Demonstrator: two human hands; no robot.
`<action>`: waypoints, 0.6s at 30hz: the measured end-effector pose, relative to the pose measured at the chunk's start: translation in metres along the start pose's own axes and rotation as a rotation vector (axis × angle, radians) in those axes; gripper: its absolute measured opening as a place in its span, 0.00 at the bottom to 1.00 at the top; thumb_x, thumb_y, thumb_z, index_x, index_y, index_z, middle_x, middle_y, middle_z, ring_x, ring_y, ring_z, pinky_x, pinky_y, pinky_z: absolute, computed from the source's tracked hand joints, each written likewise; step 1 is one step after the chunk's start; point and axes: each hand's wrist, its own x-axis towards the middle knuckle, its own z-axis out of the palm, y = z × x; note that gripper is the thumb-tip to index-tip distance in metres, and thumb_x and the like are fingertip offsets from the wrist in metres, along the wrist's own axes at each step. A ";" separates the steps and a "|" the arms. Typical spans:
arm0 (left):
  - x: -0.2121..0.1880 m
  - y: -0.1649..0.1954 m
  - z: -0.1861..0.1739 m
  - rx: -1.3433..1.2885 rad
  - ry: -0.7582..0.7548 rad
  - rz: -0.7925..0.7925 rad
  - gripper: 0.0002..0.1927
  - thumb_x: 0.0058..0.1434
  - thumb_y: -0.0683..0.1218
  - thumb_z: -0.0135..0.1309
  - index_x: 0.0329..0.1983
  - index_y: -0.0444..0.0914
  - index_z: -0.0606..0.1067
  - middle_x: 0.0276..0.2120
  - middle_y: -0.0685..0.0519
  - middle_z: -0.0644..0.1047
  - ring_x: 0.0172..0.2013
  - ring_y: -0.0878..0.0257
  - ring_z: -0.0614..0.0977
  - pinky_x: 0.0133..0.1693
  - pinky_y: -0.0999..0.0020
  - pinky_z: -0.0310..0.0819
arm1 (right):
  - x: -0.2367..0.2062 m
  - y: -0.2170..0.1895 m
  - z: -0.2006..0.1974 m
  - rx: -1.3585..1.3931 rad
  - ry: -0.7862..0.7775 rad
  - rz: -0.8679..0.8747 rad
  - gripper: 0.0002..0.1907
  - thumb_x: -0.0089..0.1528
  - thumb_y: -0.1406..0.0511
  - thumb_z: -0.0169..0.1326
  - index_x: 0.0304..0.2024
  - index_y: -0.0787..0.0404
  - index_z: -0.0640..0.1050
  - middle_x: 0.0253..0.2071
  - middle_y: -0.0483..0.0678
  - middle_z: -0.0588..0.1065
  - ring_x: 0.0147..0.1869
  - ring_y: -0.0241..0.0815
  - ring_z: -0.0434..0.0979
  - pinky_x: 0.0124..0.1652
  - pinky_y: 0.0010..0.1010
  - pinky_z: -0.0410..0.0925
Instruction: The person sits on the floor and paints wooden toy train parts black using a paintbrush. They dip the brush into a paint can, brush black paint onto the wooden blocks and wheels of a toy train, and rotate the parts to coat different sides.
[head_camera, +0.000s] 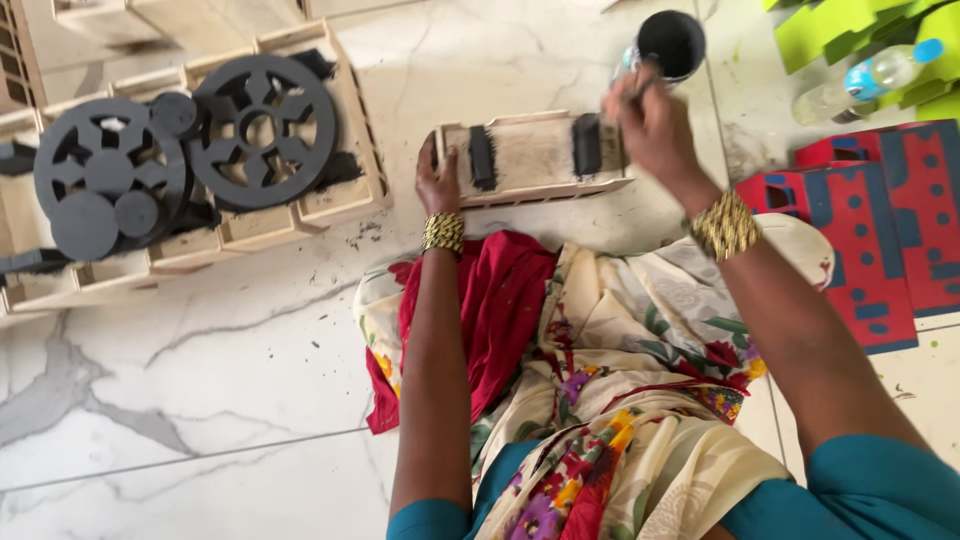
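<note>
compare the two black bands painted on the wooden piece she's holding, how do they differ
The left band on the wooden piece is narrower and lies close to the left hand, which steadies that end. The right band is wider and sits beside the right hand, which is blurred, with a thin tool in it. Both are black and run across the board.

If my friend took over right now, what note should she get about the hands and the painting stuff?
Left hand: grip on the left end of the wooden piece, steadying it on the floor.
Right hand: pinches what looks like a thin brush, up beside the black paint cup.
Done: two black bands on the wooden piece; black wheels rest on crates at the left.
Left: the rest of the wood is bare.
</note>
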 end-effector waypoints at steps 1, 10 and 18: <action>-0.002 0.002 -0.002 0.018 0.001 -0.012 0.28 0.63 0.50 0.61 0.64 0.36 0.72 0.58 0.44 0.79 0.57 0.53 0.80 0.59 0.60 0.73 | -0.018 -0.004 -0.002 -0.045 -0.022 0.049 0.04 0.78 0.70 0.47 0.47 0.64 0.68 0.41 0.50 0.80 0.45 0.38 0.84 0.45 0.27 0.76; -0.011 0.016 -0.007 0.089 0.007 -0.040 0.27 0.67 0.52 0.57 0.66 0.38 0.71 0.57 0.43 0.79 0.56 0.54 0.81 0.58 0.61 0.74 | -0.053 -0.002 -0.019 0.082 0.231 0.122 0.05 0.72 0.72 0.53 0.45 0.65 0.69 0.45 0.54 0.81 0.48 0.40 0.84 0.43 0.27 0.75; -0.008 0.011 -0.023 0.206 -0.101 -0.053 0.34 0.67 0.63 0.54 0.69 0.39 0.68 0.57 0.39 0.77 0.58 0.49 0.78 0.58 0.58 0.72 | -0.088 0.032 -0.027 0.188 0.152 0.178 0.06 0.74 0.72 0.53 0.47 0.63 0.69 0.43 0.52 0.80 0.44 0.35 0.81 0.44 0.22 0.75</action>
